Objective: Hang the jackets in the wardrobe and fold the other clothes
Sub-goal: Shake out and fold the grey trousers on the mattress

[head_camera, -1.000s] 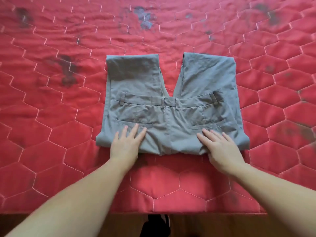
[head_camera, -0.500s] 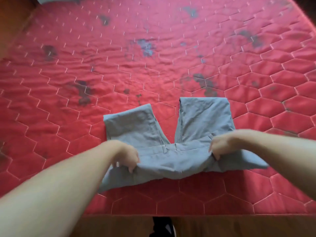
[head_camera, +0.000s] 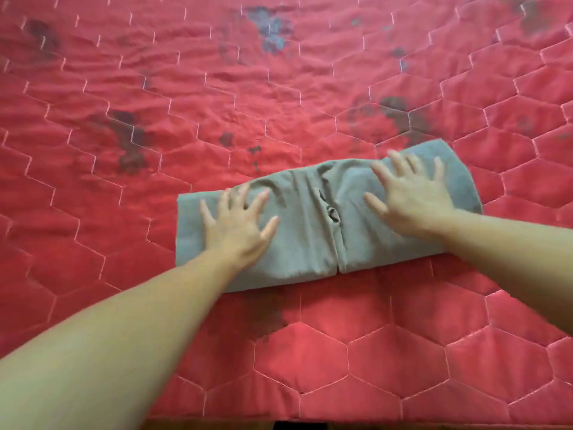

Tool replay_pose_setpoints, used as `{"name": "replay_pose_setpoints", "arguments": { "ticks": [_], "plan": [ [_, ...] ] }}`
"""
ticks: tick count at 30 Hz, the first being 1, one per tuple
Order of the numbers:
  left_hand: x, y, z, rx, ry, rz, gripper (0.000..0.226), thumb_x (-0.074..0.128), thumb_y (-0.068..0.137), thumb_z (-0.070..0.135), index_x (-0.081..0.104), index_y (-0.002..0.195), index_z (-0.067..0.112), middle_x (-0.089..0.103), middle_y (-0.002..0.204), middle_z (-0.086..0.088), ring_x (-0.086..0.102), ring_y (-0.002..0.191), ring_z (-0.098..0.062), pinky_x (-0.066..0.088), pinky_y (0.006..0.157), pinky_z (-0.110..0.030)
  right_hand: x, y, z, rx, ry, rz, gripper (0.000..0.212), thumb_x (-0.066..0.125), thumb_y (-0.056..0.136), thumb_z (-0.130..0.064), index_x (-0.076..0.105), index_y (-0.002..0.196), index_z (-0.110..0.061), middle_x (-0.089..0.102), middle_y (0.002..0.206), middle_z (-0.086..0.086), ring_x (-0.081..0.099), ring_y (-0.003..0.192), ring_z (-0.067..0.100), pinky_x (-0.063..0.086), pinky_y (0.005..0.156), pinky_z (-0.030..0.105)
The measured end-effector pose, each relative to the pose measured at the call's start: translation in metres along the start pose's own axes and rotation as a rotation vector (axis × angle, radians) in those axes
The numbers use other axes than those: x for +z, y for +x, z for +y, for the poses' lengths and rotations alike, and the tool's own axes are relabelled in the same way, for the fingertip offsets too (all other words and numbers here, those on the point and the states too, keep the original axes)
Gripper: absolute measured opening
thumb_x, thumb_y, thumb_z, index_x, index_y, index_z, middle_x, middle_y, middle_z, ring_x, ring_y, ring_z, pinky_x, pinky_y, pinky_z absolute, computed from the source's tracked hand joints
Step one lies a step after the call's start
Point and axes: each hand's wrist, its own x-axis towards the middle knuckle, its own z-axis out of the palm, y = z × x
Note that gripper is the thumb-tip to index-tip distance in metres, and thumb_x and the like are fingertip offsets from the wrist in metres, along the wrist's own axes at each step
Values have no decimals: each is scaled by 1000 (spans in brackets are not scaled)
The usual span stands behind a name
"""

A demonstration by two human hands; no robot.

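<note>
A pair of grey trousers lies folded into a wide, short bundle on the red quilted mattress, its zip and fly seam facing up in the middle. My left hand rests flat on the left half with fingers spread. On the right half my right hand presses flat in the same way, fingers apart. Neither hand grips the cloth. No jacket or wardrobe is in view.
The mattress has hexagon stitching and several dark stains, the nearest ones just beyond the trousers. Its front edge runs along the bottom of the view, with dark floor below it.
The waist part that both hands held up has been folded forward over the legs. The trousers are now a shorter bundle, and both hands lie flat on top.
</note>
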Motion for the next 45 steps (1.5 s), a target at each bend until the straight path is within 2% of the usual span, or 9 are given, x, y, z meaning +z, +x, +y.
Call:
{"name": "replay_pose_setpoints", "arguments": {
  "ticks": [5,11,17,22,28,31,35,40,45],
  "plan": [
    [68,0,-13,-6,32,-39,71,5,82,77,-12,146,53,-21,160,12,-24,146,-21,-11,112,-63,62,-1,-2,79,53,-64,74,5,84,-73,6,151,-42,1,163,0,-1,149,23,4,115,61],
    [84,17,-20,19,24,71,72,14,83,78,3,149,50,-4,163,7,-11,149,-25,-15,109,-58,79,12,-5,81,86,33,75,19,85,-66,26,151,-31,17,160,8,12,147,30,9,111,65],
    [74,16,-19,-15,45,-32,75,3,79,80,-13,146,52,-24,160,10,-29,144,-21,-20,108,-59,71,11,-2,70,78,-11,77,7,84,-71,9,153,-38,4,163,3,2,149,27,4,114,60],
    [55,8,18,-140,-42,-77,70,33,92,56,-1,152,43,-13,163,5,-16,148,-23,-6,116,-56,72,-14,4,15,147,25,69,37,93,-59,19,153,-31,12,162,5,8,149,27,5,118,53],
    [46,-30,111,182,-108,10,66,33,92,52,5,152,44,-5,163,9,-11,148,-10,-8,117,-45,63,-64,50,32,130,78,52,51,90,-40,50,140,-26,41,151,8,38,139,27,21,111,59],
    [58,-45,154,200,-69,-93,69,27,91,61,2,152,43,-12,163,2,-17,148,-17,-14,115,-47,60,-81,84,224,119,-44,51,40,96,-47,35,146,-35,29,157,0,28,142,22,19,111,54],
    [66,-41,176,82,-27,-313,79,27,88,71,-12,151,41,-26,159,-3,-23,147,-24,-12,116,-51,63,-89,107,566,489,-105,62,49,89,-58,40,141,-25,38,145,6,40,129,29,38,100,46],
    [63,-35,179,46,-49,-406,89,32,81,79,-11,151,42,-28,159,-2,-24,146,-24,-13,115,-52,60,-78,101,800,1157,-6,42,76,75,-47,59,97,-15,66,100,7,60,89,25,44,77,36],
    [47,-24,179,-57,-360,-453,76,41,83,75,12,149,50,-11,163,8,-13,149,-13,-10,118,-44,64,-64,86,1129,1692,117,58,84,71,-23,52,118,-13,60,114,9,63,93,22,55,81,43]
  ]
}}
